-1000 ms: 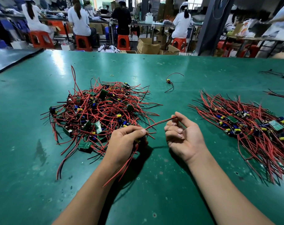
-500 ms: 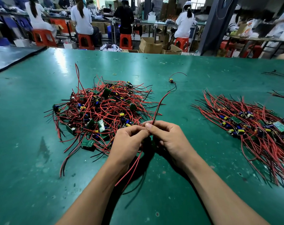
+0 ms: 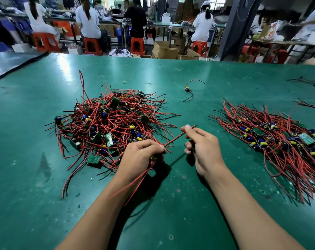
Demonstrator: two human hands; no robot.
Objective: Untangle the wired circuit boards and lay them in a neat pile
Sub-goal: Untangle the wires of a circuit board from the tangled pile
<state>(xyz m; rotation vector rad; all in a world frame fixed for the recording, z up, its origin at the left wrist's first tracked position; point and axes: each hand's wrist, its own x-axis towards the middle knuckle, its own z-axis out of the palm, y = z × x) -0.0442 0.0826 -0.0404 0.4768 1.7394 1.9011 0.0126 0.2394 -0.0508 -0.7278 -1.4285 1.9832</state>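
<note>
Closest in, a wired board [image 3: 154, 157] is kept clamped in the left grip [image 3: 140, 156]. The fingers are curled round it, so only a bit of yellow part can be seen, and a few of its red leads are draped back along the forearm. One red wire [image 3: 176, 138] is stretched from the left grip up to the right grip [image 3: 205, 150], where it's pinched near its end between thumb and forefinger. Green tabletop [image 3: 171, 204] is seen under both.

Just left of and beyond the left grip, the tangled heap [image 3: 108, 123] is piled up. Red and black leads are knotted every which way, with small green boards and blue and yellow parts stuck in at all angles. Well off to the right of the right grip, the neater pile [image 3: 279, 141] is spread out, wires combed roughly one way.

Further out past both grips, a lone board [image 3: 187, 89] with curled leads can be spotted. Way back, open cardboard boxes [image 3: 164, 49] are parked on the floor. What's in them can't be made out.
</note>
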